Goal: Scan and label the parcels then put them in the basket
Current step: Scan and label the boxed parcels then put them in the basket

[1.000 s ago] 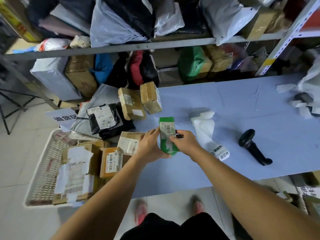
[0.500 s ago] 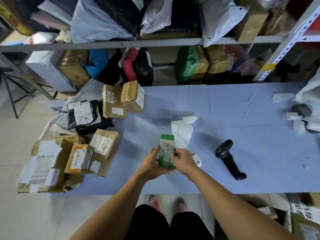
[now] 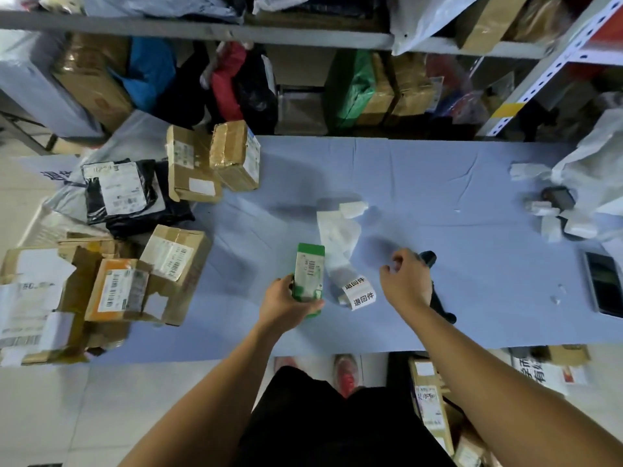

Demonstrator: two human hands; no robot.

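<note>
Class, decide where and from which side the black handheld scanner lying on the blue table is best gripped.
Grip the black handheld scanner round its long narrow handle, from above: it lies flat, handle towards the person, and the right hand hovers over it.

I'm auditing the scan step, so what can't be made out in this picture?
All in the head view:
1. Scanner: mostly hidden under the right hand; whether it is gripped cannot be told.
2. Label print on the green parcel in the left hand: too small and blurred to read.
3. Phone: cut off by the right edge.
</note>
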